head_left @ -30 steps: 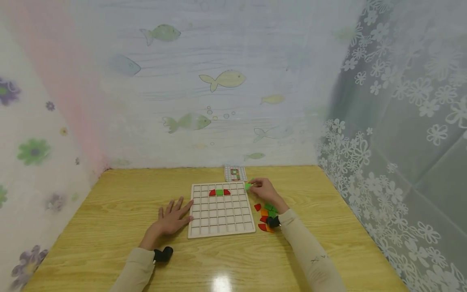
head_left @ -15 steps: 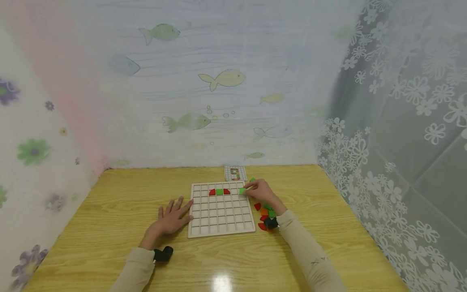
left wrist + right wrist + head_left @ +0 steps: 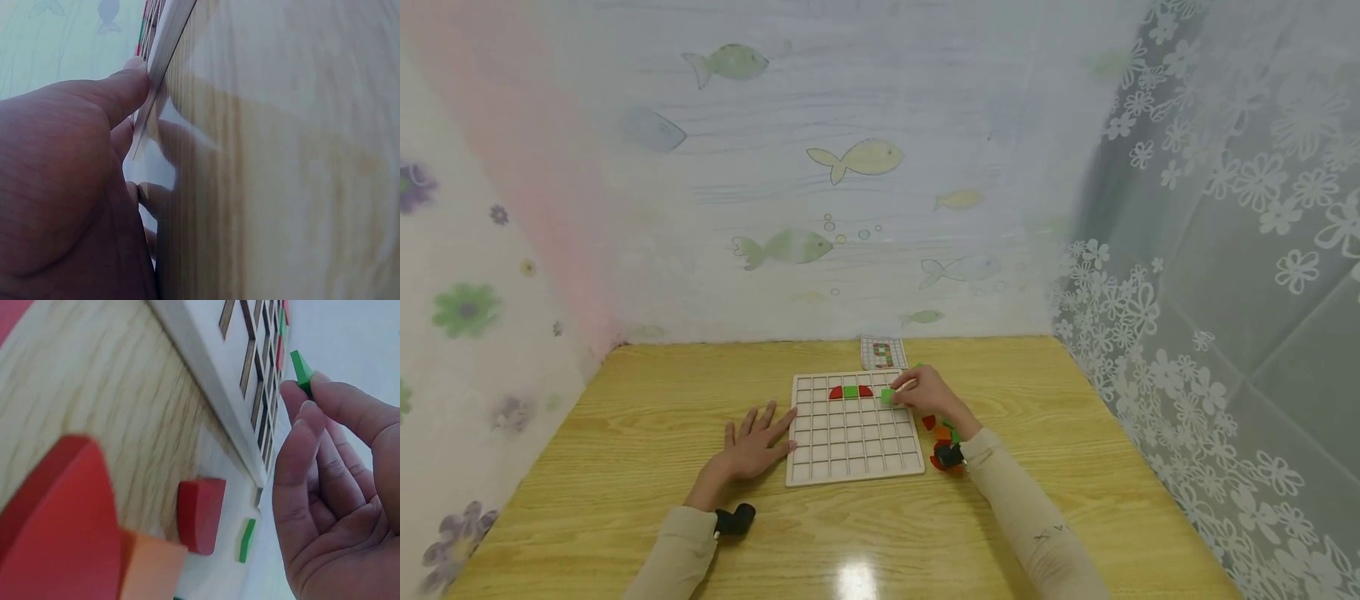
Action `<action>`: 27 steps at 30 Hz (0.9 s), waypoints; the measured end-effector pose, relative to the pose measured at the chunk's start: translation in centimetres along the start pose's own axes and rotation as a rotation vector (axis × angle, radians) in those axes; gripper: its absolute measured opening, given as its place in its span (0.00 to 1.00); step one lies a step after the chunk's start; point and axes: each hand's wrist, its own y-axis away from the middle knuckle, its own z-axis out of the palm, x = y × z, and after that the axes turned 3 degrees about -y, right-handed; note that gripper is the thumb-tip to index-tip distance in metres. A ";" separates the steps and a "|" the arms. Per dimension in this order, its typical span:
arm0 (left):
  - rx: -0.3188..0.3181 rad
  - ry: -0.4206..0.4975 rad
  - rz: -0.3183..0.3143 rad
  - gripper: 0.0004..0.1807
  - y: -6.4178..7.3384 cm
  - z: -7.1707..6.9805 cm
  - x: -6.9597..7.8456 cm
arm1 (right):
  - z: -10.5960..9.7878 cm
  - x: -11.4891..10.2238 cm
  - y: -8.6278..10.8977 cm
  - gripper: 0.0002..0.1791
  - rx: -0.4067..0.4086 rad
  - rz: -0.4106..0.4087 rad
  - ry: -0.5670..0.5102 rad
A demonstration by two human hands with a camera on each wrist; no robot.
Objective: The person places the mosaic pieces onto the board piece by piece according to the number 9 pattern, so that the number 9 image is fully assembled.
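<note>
A pale square grid board [image 3: 842,442] lies on the wooden table. Three pieces sit in its second row: a red quarter-round piece [image 3: 836,392], a green square tile [image 3: 851,392] and another red quarter-round piece [image 3: 865,391]. My right hand [image 3: 928,392] pinches a green square tile [image 3: 302,374] between thumb and fingertips, above the board's upper right cells. Spread beside the board's left edge is my left hand [image 3: 754,446], thumb and a fingertip touching that edge. In the left wrist view the thumb [image 3: 128,90] rests against the board's side.
Behind the board lies a card [image 3: 883,353] printed with a coloured grid pattern. Loose red, orange and green pieces [image 3: 942,433] lie right of the board, partly hidden by the right wrist. A patterned wall [image 3: 850,275] borders the table's far side.
My right hand has moved left with the green square tile, from beyond the board's right edge to over its upper right cells. The left hand has stayed in place.
</note>
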 end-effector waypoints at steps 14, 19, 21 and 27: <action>0.012 -0.008 0.003 0.39 -0.3 0.1 -0.1 | 1.3 -0.7 -1.1 0.08 -0.016 -0.023 0.067; 0.012 -0.007 0.004 0.39 -0.4 0.1 -0.1 | 1.8 -0.9 -1.4 0.07 -0.028 -0.048 0.054; 0.007 -0.007 0.001 0.38 -0.3 0.0 0.0 | 2.0 -0.8 -1.7 0.07 -0.027 -0.048 0.049; 0.001 0.022 0.001 0.39 -0.2 -0.3 0.3 | 2.6 -0.8 -2.1 0.06 -0.013 -0.022 0.110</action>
